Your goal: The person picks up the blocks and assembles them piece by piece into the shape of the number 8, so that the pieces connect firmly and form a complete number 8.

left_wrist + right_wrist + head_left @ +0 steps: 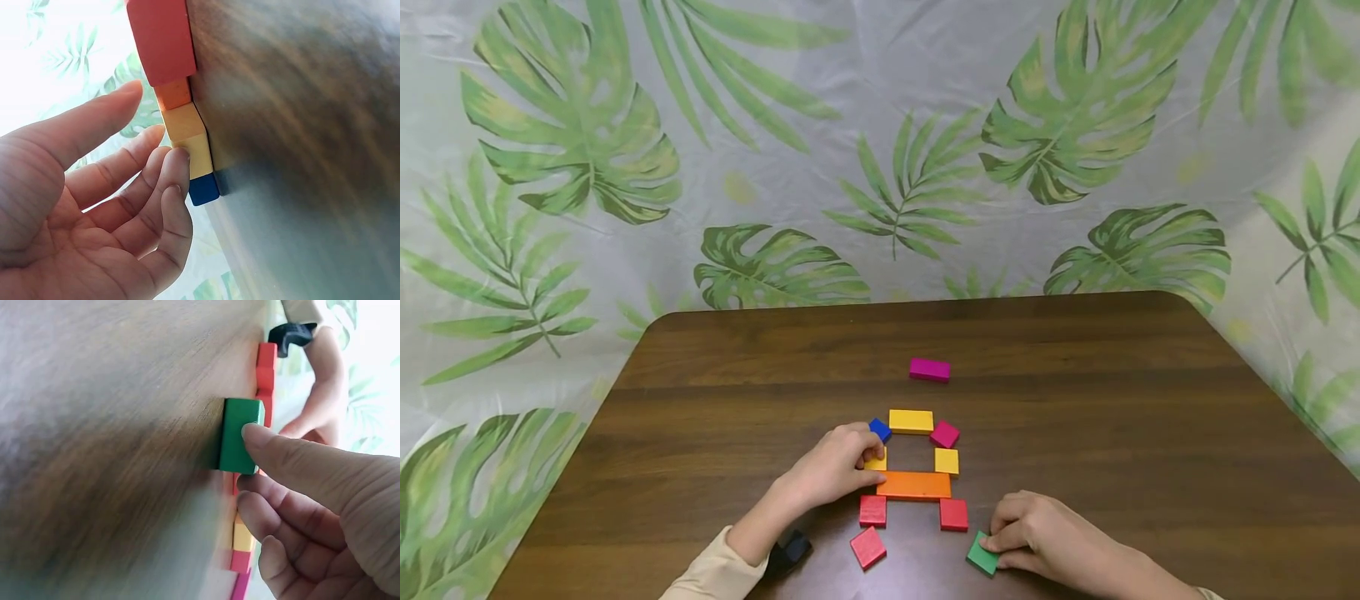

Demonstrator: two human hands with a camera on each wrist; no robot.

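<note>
My left hand (pixel 831 467) touches the left small yellow block (pixel 876 458) with loosely bent fingertips, its thumb standing apart near the orange block (pixel 913 485). In the left wrist view, those fingertips (pixel 179 159) rest against the yellow block's side. A blue block (pixel 880 430), partly covered by the hand, lies just beyond. On the right, my right hand (pixel 1037 537) holds a green block (pixel 982 554) between thumb and fingers, low at the tabletop. The right wrist view shows the thumb on the green block's (pixel 240 434) face.
A long yellow block (pixel 912 422), a pink block (pixel 944 434) and another small yellow block (pixel 947 461) continue the ring. Red blocks (pixel 953 515) lie below the orange one, with a tilted red block (pixel 868 547) nearer. A magenta block (pixel 929 370) lies farther back on the wooden table (pixel 715 400).
</note>
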